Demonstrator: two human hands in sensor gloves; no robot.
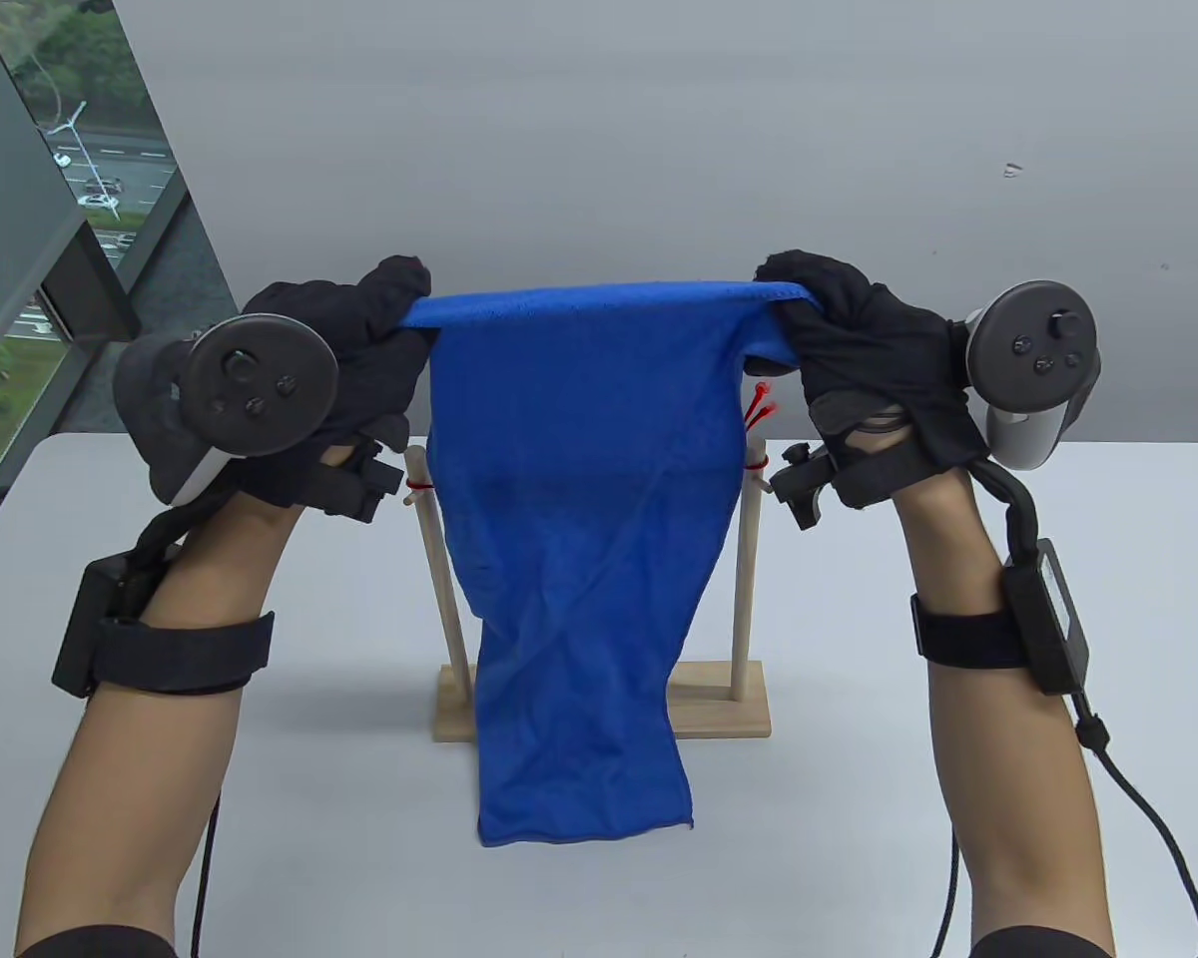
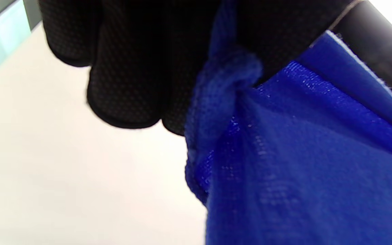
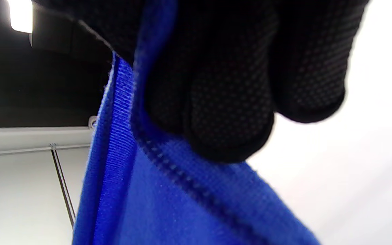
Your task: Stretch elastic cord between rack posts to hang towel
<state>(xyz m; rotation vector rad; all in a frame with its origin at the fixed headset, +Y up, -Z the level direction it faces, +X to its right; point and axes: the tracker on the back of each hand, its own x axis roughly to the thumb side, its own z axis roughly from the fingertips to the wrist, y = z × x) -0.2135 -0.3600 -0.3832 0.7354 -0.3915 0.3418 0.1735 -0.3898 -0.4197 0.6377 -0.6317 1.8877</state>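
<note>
I had the towel (image 1: 579,479) stretched between my left hand (image 1: 359,329) and right hand (image 1: 849,319), each closed tight on a top corner, above the rack (image 1: 599,714). The cord (image 1: 759,461) looked tied already; next I judged lowering the towel over it.

Our hands and arms — black gear on bare skin

Our left hand (image 1: 359,329) and right hand (image 1: 849,319) wear black dotted-mesh gloves, each backed by a round dark-grey tracker with buttons; black straps and boxes ring our bare forearms, black cables trail down — dark sleeves show at the elbows.
</note>
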